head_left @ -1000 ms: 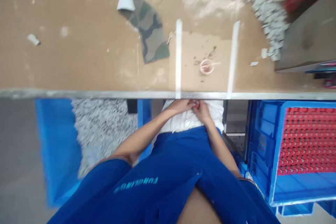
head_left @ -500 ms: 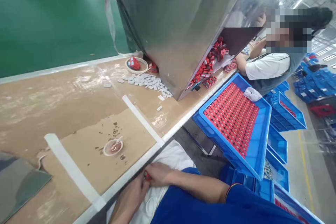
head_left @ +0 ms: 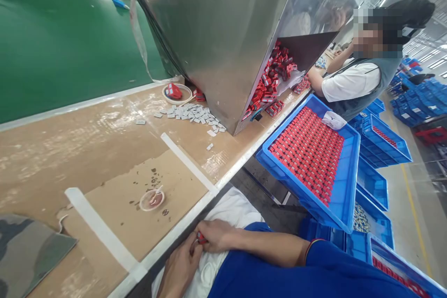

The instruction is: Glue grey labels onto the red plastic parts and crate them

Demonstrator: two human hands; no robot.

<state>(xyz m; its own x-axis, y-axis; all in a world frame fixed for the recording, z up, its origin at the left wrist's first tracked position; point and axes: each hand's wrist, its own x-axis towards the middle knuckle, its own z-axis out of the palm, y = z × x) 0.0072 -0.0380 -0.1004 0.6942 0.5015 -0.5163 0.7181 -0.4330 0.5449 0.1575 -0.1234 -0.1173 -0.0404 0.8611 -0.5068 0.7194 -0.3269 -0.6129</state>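
A small red plastic part [head_left: 201, 237] shows between my two hands, just off the table's front edge and above my lap. My right hand [head_left: 217, 235] is closed around it, hiding much of its shape. From below, my left hand [head_left: 181, 263] meets it with thumb and fingers pinched against the near side. On the brown tabletop [head_left: 104, 149] beyond lies a shallow round dish [head_left: 152, 200] with reddish-brown contents, among scattered small dark bits. White cloth [head_left: 237, 209] lies beneath my hands.
Small grey-white pieces [head_left: 193, 113] lie by a large metal chute [head_left: 216, 46] with red parts [head_left: 270, 79] heaped at its mouth. A blue crate [head_left: 345, 186] holds rows of red parts. A co-worker [head_left: 356, 84] sits beyond. White tape strips [head_left: 101, 228] cross the tabletop.
The view has shifted slightly. My hands stay together at the table's edge; the left fingers have moved a little apart from the right hand, and the red part shows more.
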